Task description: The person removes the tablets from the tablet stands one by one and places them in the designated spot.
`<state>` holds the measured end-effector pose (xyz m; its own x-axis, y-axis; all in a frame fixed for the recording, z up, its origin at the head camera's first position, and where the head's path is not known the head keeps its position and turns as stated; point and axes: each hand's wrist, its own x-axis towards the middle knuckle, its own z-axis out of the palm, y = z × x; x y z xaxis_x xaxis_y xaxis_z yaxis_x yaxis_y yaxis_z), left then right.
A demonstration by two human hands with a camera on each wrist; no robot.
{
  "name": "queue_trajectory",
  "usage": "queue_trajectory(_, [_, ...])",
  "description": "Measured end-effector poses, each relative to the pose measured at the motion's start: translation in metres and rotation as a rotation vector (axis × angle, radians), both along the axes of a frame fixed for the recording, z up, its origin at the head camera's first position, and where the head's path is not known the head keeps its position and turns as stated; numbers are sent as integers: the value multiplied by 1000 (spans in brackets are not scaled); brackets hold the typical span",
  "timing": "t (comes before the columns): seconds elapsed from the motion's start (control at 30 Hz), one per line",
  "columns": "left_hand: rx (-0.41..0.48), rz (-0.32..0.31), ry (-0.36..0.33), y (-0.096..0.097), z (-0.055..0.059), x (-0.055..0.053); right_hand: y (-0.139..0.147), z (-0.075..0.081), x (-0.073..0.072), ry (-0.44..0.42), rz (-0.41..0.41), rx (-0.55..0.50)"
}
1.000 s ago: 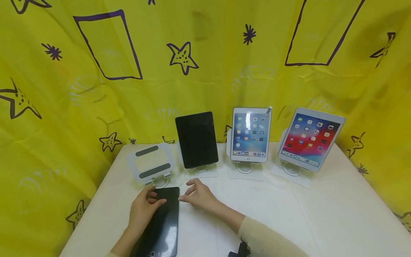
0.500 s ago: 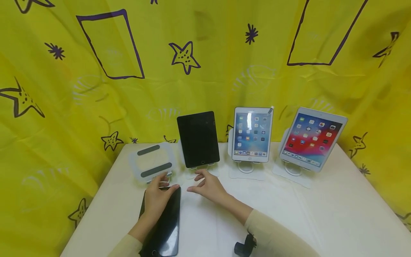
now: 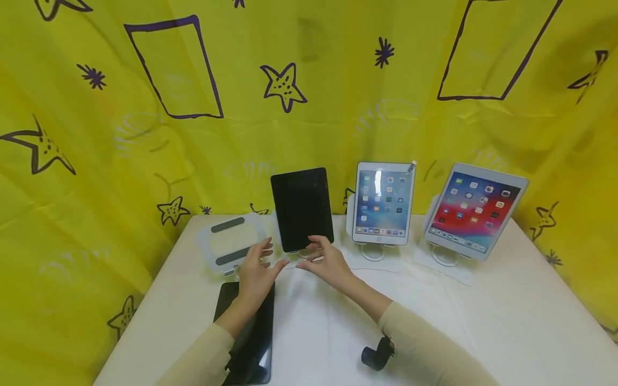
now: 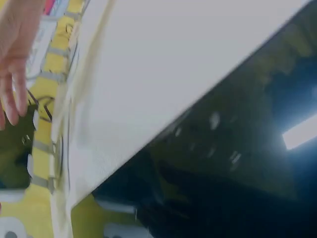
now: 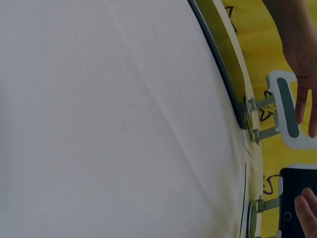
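A dark tablet [image 3: 256,338] lies flat on the table under my left forearm; its glossy screen fills much of the left wrist view. My left hand [image 3: 256,276] hovers past its far end, beside an empty white stand [image 3: 260,233], fingers loosely bent and holding nothing. Close to it, my right hand [image 3: 333,265] has its fingers at the lower edge of a black tablet [image 3: 301,206] that leans upright on another stand. Thumbs point toward each other with a small gap. The right wrist view shows the left hand [image 5: 303,59] over the empty stand.
Further right stand a white tablet [image 3: 383,203] with a blue home screen and a white tablet [image 3: 475,209] with a red and blue one, both on stands. Behind hangs a yellow patterned curtain [image 3: 338,123]. A black cylindrical device [image 3: 376,355] sits at the right wrist.
Both hands have moved forward and right, from over the flat tablet's far end toward the black tablet on its stand. The tablets and stands keep their places; the head view has shifted slightly.
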<state>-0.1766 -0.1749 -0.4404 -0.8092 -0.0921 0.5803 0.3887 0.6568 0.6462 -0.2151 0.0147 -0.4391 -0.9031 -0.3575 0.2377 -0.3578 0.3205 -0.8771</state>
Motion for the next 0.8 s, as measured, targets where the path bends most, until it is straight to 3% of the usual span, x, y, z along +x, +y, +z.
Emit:
queue_trajectory(0.2, [18,-7,16,2,-2,-17,7,3,-10,98,-38,22])
queue_trajectory(0.4, [27,4,-33,2,2,-30,12,10,-18,95,-93,47])
queue_trajectory(0.8, [173,53,-130,7,21,-55,17,24,-44,147,-261,87])
